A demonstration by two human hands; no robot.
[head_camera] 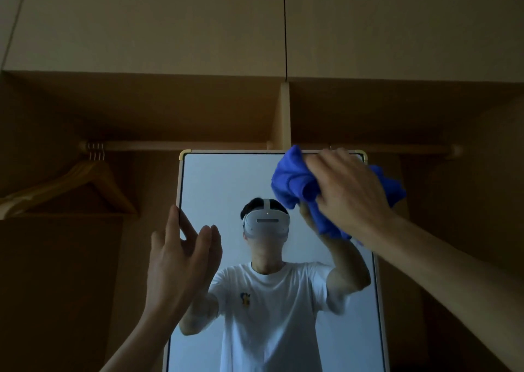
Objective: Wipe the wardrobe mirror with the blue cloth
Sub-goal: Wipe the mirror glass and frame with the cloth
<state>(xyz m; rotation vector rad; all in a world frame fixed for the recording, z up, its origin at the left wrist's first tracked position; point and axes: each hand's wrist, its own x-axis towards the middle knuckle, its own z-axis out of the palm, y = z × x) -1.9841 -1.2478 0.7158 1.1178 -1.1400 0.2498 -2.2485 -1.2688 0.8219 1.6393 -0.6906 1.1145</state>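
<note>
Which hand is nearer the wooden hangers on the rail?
Left. The left hand is at the left edge of the mirror, just right of the hangers; the right hand grips the blue cloth at its upper right corner.

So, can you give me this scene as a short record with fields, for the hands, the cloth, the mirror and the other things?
right hand: holds the bunched cloth at the mirror's top right corner
left hand: open, holds nothing, by the mirror's left edge; touch unclear
mirror: upright, pale frame, reflects the person
hangers: wooden, on the rail, left of the mirror
</note>
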